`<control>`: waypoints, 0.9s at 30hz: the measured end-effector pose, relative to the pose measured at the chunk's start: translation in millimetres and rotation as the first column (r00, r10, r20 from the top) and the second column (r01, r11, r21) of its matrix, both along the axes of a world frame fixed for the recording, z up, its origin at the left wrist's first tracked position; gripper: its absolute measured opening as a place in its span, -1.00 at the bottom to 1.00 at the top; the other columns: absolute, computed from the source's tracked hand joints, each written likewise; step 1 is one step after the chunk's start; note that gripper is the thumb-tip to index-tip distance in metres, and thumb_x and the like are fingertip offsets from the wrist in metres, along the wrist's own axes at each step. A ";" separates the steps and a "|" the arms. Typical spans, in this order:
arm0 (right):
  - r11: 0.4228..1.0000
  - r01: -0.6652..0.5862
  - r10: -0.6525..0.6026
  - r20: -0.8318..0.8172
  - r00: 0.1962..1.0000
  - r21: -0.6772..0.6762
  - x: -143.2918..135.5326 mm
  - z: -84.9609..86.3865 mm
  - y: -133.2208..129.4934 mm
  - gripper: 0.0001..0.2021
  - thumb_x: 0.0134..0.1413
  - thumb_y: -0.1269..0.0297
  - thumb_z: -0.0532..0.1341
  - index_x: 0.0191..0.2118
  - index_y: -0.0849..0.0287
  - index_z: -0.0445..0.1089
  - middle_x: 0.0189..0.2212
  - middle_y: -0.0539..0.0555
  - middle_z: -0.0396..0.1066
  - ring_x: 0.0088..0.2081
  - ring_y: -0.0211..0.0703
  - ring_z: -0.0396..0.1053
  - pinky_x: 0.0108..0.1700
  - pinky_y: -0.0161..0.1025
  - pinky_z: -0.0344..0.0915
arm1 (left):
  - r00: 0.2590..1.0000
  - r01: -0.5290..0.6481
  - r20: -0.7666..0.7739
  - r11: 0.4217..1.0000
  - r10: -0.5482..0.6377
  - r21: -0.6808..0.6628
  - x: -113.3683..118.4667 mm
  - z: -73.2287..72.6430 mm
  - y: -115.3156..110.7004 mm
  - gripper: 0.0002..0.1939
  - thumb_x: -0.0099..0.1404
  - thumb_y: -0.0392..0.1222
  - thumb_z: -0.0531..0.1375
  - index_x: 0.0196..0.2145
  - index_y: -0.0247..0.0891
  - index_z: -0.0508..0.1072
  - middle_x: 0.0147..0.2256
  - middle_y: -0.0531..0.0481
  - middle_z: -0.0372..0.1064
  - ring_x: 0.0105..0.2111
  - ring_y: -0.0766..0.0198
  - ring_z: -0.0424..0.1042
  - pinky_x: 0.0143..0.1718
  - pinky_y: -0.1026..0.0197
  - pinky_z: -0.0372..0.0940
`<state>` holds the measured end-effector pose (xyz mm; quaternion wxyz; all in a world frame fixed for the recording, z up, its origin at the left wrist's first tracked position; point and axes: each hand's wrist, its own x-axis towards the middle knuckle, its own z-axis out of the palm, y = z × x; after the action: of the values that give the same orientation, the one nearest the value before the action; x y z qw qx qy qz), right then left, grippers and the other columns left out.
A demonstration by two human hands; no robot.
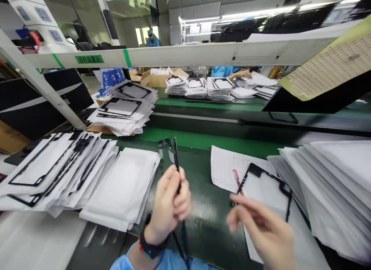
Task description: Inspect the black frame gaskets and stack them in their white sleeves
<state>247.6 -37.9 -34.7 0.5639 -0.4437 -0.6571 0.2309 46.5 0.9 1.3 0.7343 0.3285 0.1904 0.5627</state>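
- The left hand (173, 200) has thumb and fingers clamped on a thin black piece (176, 154), held upright and nearly edge-on above the dark green work surface (199, 208), perhaps so that its faces stay free
- The right hand (263, 227) is blurred, its thumb and forefinger apart, nothing visible between them; whether it touches the black frame (255, 170) behind it I cannot tell
- That frame lies flat on a white sheet at the right, probably within easy reach on purpose
- At the near left, a stack of frames (43, 161) alternates with white sheets, likely to stop the parts rubbing; beside it sits a pile of white sleeves (121, 185), and a tall white stack (342, 185) stands far right
- A red pen (236, 178) rests by a ruled paper (222, 167), presumably handy for notes; its entries are too small to read
- The far rail carries a green label (89, 59) with Chinese characters, too soft to read surely
- The yellow sheet (327, 65) at the far right bears rows of reddish marks, unreadable; no brand can be made out
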 end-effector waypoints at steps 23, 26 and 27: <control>0.818 -0.367 -0.114 -0.751 0.651 -0.442 10.5 -18.1 58.1 -0.52 0.11 0.07 0.37 0.09 0.10 0.32 -0.18 0.15 0.54 -0.34 -0.26 0.48 -0.36 -0.44 0.42 | 0.974 -0.156 -0.196 0.959 0.110 -0.238 4.4 -40.4 56.0 -0.72 0.39 -0.37 0.12 0.03 -0.41 0.41 -0.05 -0.24 0.50 -0.08 0.24 0.54 -0.10 0.37 0.44; 0.806 -0.391 -0.085 -0.742 0.665 -0.443 12.2 -18.5 54.1 -0.55 0.18 0.09 0.31 0.14 0.10 0.33 -0.10 0.18 0.52 -0.23 -0.20 0.50 -0.31 -0.41 0.44 | 0.967 -0.203 -0.201 0.951 0.157 -0.232 5.8 -40.1 61.0 -0.76 0.39 -0.40 0.11 -0.01 -0.43 0.43 -0.06 -0.23 0.50 -0.08 0.27 0.54 -0.08 0.40 0.42; 0.799 -0.412 -0.065 -0.745 0.664 -0.437 12.5 -18.5 50.7 -0.55 0.18 0.08 0.32 0.14 0.10 0.34 -0.07 0.18 0.51 -0.20 -0.18 0.50 -0.29 -0.40 0.45 | 0.964 -0.218 -0.200 0.948 0.173 -0.230 5.7 -40.1 63.2 -0.77 0.39 -0.41 0.10 -0.03 -0.44 0.43 -0.07 -0.23 0.51 -0.09 0.28 0.54 -0.07 0.40 0.41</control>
<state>260.1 12.8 -53.2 0.5901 -0.3936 -0.3174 0.6294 52.2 64.1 -38.9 0.6903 0.2614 0.3564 0.5728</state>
